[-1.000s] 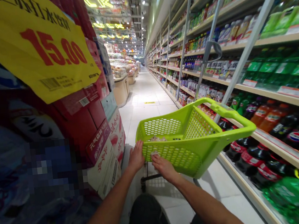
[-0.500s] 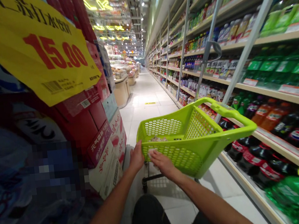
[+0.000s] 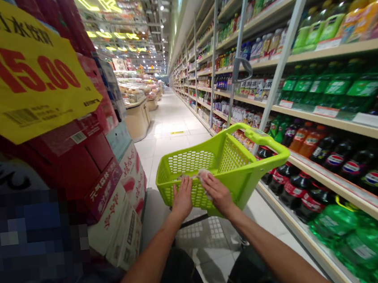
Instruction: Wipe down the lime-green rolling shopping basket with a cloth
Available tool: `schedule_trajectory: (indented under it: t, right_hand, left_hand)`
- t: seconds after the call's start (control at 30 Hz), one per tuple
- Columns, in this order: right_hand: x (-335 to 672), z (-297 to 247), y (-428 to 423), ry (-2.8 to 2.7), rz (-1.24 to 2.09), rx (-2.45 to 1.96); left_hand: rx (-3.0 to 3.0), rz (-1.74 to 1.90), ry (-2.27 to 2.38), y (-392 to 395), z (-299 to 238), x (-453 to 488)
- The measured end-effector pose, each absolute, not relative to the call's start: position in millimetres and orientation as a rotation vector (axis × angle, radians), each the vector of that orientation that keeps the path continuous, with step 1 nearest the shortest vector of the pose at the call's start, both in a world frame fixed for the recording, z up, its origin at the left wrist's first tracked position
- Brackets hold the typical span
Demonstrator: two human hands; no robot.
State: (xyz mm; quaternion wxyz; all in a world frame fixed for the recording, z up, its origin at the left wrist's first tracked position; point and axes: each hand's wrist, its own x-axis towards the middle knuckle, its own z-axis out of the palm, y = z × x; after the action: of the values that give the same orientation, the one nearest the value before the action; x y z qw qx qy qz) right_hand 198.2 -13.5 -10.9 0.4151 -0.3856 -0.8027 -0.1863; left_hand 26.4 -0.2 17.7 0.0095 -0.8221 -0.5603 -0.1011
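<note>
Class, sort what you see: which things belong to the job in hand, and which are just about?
In the job: left hand, right hand, pale crumpled wad, green cart.

Just about: yellow price sign, stacked cartons, shelved bottles.

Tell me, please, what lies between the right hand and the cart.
In the head view, a pale wad, perhaps cloth, lies between the right hand and the cart.

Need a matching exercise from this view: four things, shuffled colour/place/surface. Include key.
Things:
1. cart
2. price sign
3. pale wad
4. floor

Descriptions:
A. at the fingers of the right hand
B. light tiles
C. lime green, perforated sides
D. yellow, large red digits

Pairs: 1-C; 2-D; 3-A; 4-B
</note>
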Motion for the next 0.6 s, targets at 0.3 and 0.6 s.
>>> schedule_trajectory:
  t: [0.3, 0.6]
  right_hand:
    - [230.7, -21.3, -31.4, -2.081, -0.504, -1.066]
    - [260.7, -22.2, -40.9, -2.080, -0.534, -1.138]
  left_hand:
    - [-2.600, -0.312, -1.641, -3.4, 16.3, 54.4]
    - [-2.675, -0.326, -1.506, -7.7, 22.1, 83.4]
